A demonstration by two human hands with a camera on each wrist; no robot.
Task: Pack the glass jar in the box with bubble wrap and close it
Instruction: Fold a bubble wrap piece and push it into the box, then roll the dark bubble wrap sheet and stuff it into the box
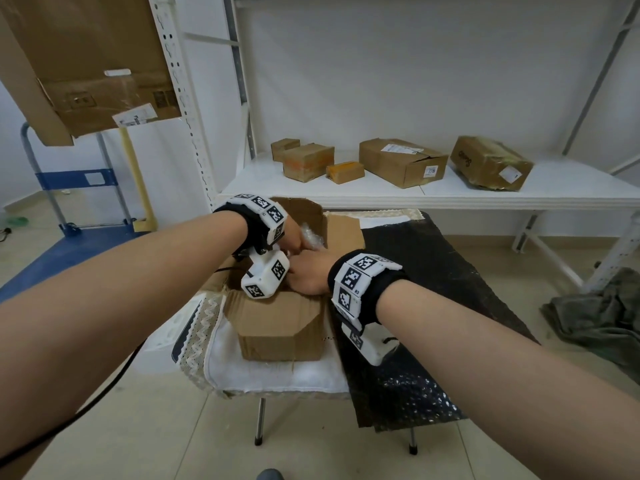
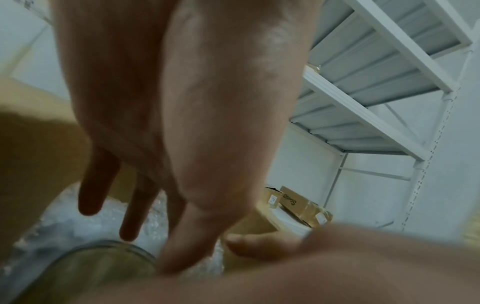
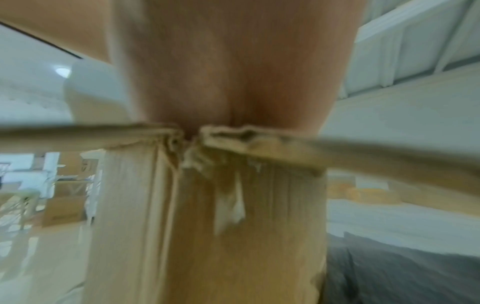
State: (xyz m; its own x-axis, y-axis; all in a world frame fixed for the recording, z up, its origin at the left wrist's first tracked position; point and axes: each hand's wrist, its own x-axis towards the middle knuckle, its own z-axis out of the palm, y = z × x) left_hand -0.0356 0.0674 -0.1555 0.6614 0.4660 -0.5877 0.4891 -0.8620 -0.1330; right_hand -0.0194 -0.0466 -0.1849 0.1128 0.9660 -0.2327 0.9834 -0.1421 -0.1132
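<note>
On the cloth-covered worktop, both hands reach into the open box: left hand fingers straight over the glass jar and bubble wrap; right hand grip unclear.

**Jar and wrap inside the open box**

The box is plain brown cardboard, standing upright on the tabletop with its top open; its far flaps stand up and the near flap hangs down over the front wall. Its top edge looks worn and crumpled. Clear bubble wrap fills the far part of the inside. The glass jar is clear, its round rim showing, and sits inside against the bubble wrap.
</note>
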